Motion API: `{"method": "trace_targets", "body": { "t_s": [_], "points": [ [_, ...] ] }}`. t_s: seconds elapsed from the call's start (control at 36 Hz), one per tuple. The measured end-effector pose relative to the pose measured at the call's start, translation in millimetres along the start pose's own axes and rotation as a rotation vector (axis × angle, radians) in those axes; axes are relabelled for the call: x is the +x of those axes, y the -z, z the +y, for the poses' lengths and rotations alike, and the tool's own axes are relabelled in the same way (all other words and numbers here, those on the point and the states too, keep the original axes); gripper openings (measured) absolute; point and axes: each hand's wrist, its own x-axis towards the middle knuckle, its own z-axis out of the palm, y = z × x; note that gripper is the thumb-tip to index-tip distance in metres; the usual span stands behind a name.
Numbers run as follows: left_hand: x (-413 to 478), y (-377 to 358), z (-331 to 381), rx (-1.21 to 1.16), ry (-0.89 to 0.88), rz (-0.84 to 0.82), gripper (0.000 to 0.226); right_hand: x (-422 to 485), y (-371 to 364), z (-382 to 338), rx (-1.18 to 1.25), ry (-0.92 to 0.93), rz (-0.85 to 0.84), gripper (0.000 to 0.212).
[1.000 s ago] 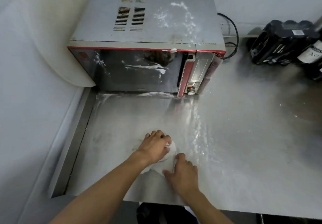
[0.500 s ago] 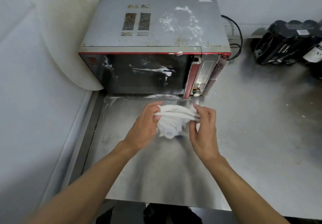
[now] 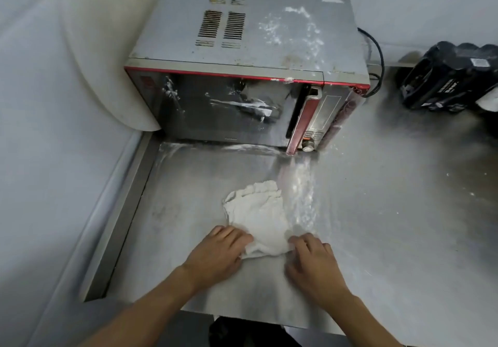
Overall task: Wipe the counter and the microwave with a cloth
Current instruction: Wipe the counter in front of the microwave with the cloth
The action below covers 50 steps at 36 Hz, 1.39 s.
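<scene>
Lying flat on the steel table (image 3: 390, 212), the white cloth (image 3: 258, 212) is spread out in a rumpled sheet in front of the microwave (image 3: 242, 36), apart from its door and nearer the table's front edge. The left hand (image 3: 218, 251) sits at the cloth's near left corner with its fingers curled down over the fabric, so that grip is closed on the cloth. The right hand (image 3: 314, 261) is at the near right corner, fingers bent and their tips against the hem (whether this grip pinches the cloth or only touches it, I cannot tell). A pale streak of white powder (image 3: 301, 185) runs along the table just right of the cloth, toward the microwave's knob (image 3: 306, 145). White smears (image 3: 242, 104) mark the dark door, and more white dust (image 3: 293, 25) is scattered on the microwave's grey top, right of the vent slots. A black cable (image 3: 378, 58) loops behind the microwave's right side. Well apart, at the far right, stands a black wrapped pack (image 3: 452, 77).
</scene>
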Motion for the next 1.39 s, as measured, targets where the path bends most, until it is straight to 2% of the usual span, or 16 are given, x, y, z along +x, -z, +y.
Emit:
{"method": "trace_targets", "body": {
  "t_s": [0.03,0.08,0.14,0.25,0.42,0.5,0.56,0.61,0.69,0.75,0.83,0.92,1.11,1.17,1.25,1.39],
  "points": [
    [1.8,-1.7,1.1,0.018,0.01,0.006,0.047,-0.5,-1.7,-2.2,-0.018,-0.027,-0.025,0.065],
    [6.8,-2.6,4.5,0.037,0.013,0.025,0.037,2.6,-4.7,-7.9,-0.031,-0.044,-0.025,0.073],
    [12.7,0.9,8.0,0.009,0.026,0.053,0.02,10.1,-7.7,-13.8,-0.007,-0.039,0.058,0.06],
    [19.1,25.5,9.4,-0.139,0.081,0.142,0.014,25.8,6.1,-20.9,0.062,0.045,0.221,0.009],
    [33.7,79.8,11.7,-0.309,0.063,0.348,0.016,43.0,82.3,-49.2,0.315,0.083,0.299,0.013],
    [44.9,97.9,11.4,-0.404,0.153,0.409,0.018,62.8,105.3,-60.0,0.365,0.024,0.316,0.006],
    [56.0,99.1,9.1,-0.471,0.308,0.385,0.022,82.4,107.8,-57.8,0.397,-0.069,0.282,0.003],
    [67.3,89.5,4.0,-0.437,0.455,0.307,0.036,97.3,102.5,-51.0,0.369,-0.16,0.239,0.02],
    [74.9,67.4,-1.1,-0.3,0.532,0.162,0.058,101.5,86.2,-46.2,0.279,-0.239,0.21,0.04],
    [72.1,54.5,3.1,-0.24,0.501,0.062,0.055,92.1,66.6,-52.9,0.228,-0.208,0.203,0.045],
    [55.9,25.0,10.4,-0.154,0.346,-0.048,0.057,72.1,20.9,-65.4,0.128,-0.095,0.13,0.057],
    [33.7,-8.5,8.6,-0.003,0.278,-0.144,0.064,57.0,-20.3,-66.1,0.016,-0.08,0.043,0.064],
    [23.8,-19.6,-1.9,0.016,0.211,-0.167,0.071,52.3,-43.9,-58.9,-0.097,-0.043,0.045,0.069],
    [21.7,-13.1,-4.4,-0.074,0.204,-0.208,0.073,52.8,-42.9,-56.6,-0.094,-0.039,0.021,0.075],
    [5.0,-7.4,-4.5,-0.106,0.21,-0.142,0.082,51.9,-41.3,-56.9,-0.104,-0.03,0.0,0.087],
    [-33.1,-8.3,2.5,-0.174,0.289,-0.055,0.074,53.6,-26.2,-42.3,-0.13,0.037,0.003,0.065]
  ]
}}
